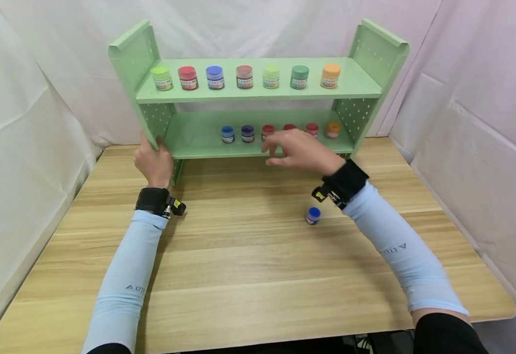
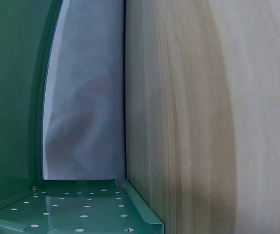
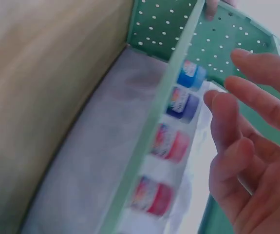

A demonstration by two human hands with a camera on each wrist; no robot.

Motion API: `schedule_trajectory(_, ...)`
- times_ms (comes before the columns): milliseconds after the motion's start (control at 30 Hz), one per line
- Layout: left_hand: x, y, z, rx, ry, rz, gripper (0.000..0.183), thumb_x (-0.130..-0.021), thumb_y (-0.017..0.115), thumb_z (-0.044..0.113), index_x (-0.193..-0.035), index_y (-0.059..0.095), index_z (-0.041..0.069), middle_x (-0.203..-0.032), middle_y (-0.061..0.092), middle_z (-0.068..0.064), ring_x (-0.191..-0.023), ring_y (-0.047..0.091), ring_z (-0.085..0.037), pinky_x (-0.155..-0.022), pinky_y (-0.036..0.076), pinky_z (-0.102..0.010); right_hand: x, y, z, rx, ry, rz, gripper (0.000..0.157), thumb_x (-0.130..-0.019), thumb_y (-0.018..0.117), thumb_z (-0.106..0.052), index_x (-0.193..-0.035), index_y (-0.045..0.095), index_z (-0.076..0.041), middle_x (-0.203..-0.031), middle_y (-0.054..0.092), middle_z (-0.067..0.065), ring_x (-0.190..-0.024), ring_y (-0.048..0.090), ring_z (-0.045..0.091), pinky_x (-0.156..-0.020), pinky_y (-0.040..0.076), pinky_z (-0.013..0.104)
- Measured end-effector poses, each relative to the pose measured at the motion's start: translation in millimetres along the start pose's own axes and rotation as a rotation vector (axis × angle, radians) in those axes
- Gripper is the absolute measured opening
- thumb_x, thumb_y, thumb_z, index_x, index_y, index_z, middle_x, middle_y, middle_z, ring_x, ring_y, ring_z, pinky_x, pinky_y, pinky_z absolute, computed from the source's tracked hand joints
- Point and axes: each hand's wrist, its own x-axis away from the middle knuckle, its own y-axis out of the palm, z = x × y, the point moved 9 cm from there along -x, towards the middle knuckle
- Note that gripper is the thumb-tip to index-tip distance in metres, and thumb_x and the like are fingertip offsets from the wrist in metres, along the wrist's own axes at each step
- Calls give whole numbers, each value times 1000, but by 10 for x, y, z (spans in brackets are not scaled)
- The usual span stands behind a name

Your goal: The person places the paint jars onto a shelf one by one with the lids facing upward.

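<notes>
My left hand (image 1: 154, 161) grips the left side panel of a green two-tier rack (image 1: 258, 93), thumb and fingers on either side of its edge. In front of the lower shelf hovers my right hand (image 1: 304, 150), fingers loosely bent and holding nothing. It partly covers the red-lidded paint jars (image 1: 268, 131) behind it. To their left stand a dark purple jar (image 1: 247, 133) and a blue jar (image 1: 227, 134); an orange jar (image 1: 332, 130) is at the right end. In the right wrist view the fingers (image 3: 225, 114) are apart from the jars. The left wrist view does not show the left hand.
Several paint jars (image 1: 244, 77) line the upper shelf, with varied lid colours. A single blue-lidded jar (image 1: 313, 215) stands on the wooden table (image 1: 240, 275), below the right wrist. White cloth (image 1: 258, 29) hangs behind and at both sides.
</notes>
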Motion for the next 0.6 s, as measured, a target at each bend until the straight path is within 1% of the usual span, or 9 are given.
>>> schedule_trajectory(100,-11,-20,-13,-2,-2,3,29,-93,56,16,-118,62,3,-109,67,-12,-96,64,-25,-83,48,-38,225,105,70,-39,21,-47,18,-86,69,-32,-100,68,-21,-86,62,-14,-70,56,3,-60,44,23)
schedule_trajectory(167,-18,-28,-29,2,-7,7,29,-93,56,16,-119,62,4,-110,67,-11,-97,64,-24,-84,48,-36,350,192,138,-61,49,-87,16,-86,69,-32,-99,68,-22,-83,62,-15,-68,55,1,-59,45,23)
schedule_trajectory(267,-15,-27,-43,7,-12,8,28,-93,56,15,-118,62,4,-111,66,-10,-98,64,-22,-86,47,-34,518,335,248,-92,96,-169,18,-87,66,-34,-101,68,-22,-82,63,-15,-66,56,3,-59,45,25)
schedule_trajectory(367,-6,-14,-40,9,-11,6,28,-93,56,15,-118,62,4,-112,66,-10,-99,63,-21,-86,46,-34,691,476,350,-142,150,-273,23,-88,65,-34,-105,67,-19,-84,64,-12,-66,59,7,-60,47,26)
schedule_trajectory(467,3,0,-31,8,-11,5,28,-93,56,14,-119,62,5,-112,66,-10,-99,63,-22,-86,47,-34,854,594,421,-208,185,-368,28,-87,67,-31,-108,67,-13,-85,65,-9,-70,61,11,-62,48,28)
schedule_trajectory(600,0,17,-14,16,-9,4,28,-93,57,14,-119,62,5,-111,66,-9,-99,63,-21,-86,47,-34,1022,674,491,-277,224,-435,30,-84,70,-26,-108,68,-9,-85,66,-6,-76,62,15,-63,49,30)
